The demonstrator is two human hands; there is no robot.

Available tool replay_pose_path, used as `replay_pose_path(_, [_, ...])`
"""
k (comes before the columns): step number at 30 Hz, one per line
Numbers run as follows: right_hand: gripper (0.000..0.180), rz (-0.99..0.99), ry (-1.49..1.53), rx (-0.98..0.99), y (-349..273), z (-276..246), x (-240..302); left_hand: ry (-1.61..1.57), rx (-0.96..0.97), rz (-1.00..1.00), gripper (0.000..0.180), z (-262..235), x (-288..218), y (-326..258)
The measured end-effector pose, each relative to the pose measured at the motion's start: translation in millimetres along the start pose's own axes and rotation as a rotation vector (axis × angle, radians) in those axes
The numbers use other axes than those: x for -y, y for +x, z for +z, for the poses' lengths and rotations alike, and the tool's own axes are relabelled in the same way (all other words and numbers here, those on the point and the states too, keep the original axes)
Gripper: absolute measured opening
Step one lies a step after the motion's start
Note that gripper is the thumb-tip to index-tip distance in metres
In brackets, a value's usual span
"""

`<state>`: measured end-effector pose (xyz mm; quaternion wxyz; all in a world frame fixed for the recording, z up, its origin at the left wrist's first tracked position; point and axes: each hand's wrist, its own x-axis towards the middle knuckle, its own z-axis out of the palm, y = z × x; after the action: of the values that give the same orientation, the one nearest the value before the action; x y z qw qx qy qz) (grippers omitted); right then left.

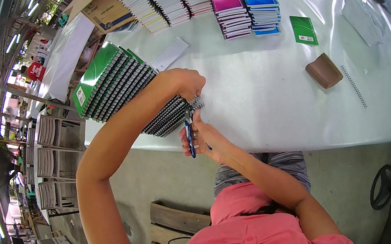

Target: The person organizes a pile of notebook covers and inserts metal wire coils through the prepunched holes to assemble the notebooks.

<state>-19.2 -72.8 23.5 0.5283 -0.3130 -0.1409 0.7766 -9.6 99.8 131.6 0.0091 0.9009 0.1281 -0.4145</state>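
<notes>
left hand [187,83] on notebooks [118,87], right hand [203,138] gripping pliers [189,134]

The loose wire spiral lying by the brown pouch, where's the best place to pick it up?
Pinch the wire spiral at its middle, from above. It lies flat and alone on the white table, long and thin, so a mid-length grip across its width should keep it level.
</notes>
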Motion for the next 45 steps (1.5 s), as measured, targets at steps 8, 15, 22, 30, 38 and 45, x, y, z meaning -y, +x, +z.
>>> replay_pose_path(8, [0.076,0.026,0.046,-0.010,2.4,0.1,2.1,-0.048,0.001,-0.006,0.040,5.2,1.5,4.3])
replay_pose_path(15, [0.072,0.026,0.087,0.037,3.4,-4.9,-3.1,-0.031,0.015,0.024,0.039,8.9,-1.1,11.9])
replay_pose_path(22, [0.080,0.004,0.055,-0.009,4.9,-8.3,-6.3,-0.047,0.022,0.037,0.045,7.9,-0.7,11.6])
replay_pose_path(30, [0.079,0.028,0.053,-0.002,4.7,-6.6,-5.7,-0.066,0.007,0.007,0.041,10.3,-2.8,11.5])
replay_pose_path(38, [0.070,0.043,0.125,0.053,3.1,-10.5,-1.7,-0.051,-0.067,0.017,0.020,14.6,-10.2,15.6])
replay_pose_path(45, [0.077,0.051,0.077,-0.017,-0.5,-11.9,-7.2,-0.047,-0.034,0.041,0.017,16.2,-7.1,19.7])
